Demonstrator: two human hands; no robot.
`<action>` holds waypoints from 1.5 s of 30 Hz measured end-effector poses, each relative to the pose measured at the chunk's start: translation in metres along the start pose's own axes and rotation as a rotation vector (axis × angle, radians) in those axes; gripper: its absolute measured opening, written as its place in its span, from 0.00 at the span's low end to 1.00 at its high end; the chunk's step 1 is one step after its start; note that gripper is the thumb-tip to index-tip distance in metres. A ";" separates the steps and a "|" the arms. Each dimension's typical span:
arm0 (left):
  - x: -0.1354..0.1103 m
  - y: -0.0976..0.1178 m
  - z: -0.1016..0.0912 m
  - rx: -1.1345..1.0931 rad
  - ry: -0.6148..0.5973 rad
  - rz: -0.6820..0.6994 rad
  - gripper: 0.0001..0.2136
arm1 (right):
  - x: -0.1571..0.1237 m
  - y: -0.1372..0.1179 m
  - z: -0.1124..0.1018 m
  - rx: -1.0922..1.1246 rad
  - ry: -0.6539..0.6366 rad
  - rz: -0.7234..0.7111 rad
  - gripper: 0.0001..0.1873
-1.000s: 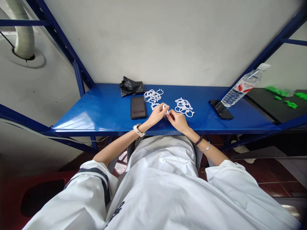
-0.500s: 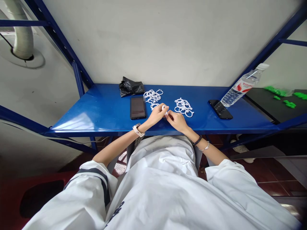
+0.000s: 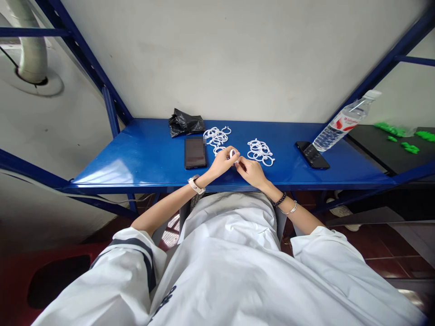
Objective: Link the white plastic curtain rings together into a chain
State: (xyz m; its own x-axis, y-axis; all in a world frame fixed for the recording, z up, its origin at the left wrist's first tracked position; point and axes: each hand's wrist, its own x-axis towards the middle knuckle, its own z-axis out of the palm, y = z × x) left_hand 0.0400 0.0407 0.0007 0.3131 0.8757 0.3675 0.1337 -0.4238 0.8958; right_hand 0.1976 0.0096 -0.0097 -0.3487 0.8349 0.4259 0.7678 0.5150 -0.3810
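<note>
Above the front part of the blue table, my left hand (image 3: 222, 162) is closed around a white plastic ring (image 3: 232, 153), whose upper curve shows between thumb and fingers. My right hand (image 3: 250, 171) pinches at the ring's lower right side, its fingertips meeting those of the left. The fingers hide most of that side. Just behind my left hand lies a loose pile of white rings (image 3: 216, 136). A second group of white rings (image 3: 260, 151) lies beyond my right hand, to the right.
The blue table (image 3: 152, 154) also bears a black plastic bag (image 3: 185, 123), a dark phone-like device (image 3: 195, 153), a black phone (image 3: 311, 155) and a water bottle (image 3: 341, 124). Green pieces (image 3: 410, 147) lie on a dark surface at the far right. Blue frame posts stand on both sides.
The white ring has turned slightly between my fingers, and more of its curve shows now. Both hands have barely moved; the piles look the same.
</note>
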 end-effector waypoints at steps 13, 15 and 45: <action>0.001 0.000 -0.002 0.061 0.024 0.039 0.08 | -0.001 -0.002 0.000 -0.017 0.018 0.003 0.11; 0.001 0.000 -0.002 0.049 0.022 0.040 0.08 | -0.001 -0.002 0.000 -0.020 0.027 0.001 0.12; -0.001 0.005 -0.001 -0.178 -0.047 -0.071 0.13 | -0.003 -0.006 -0.004 0.006 0.030 0.034 0.14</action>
State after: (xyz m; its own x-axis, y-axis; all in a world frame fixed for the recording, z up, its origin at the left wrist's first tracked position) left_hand 0.0391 0.0376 0.0048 0.3527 0.8885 0.2936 -0.0103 -0.3101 0.9507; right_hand 0.1961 0.0031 -0.0057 -0.3059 0.8457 0.4373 0.7756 0.4878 -0.4007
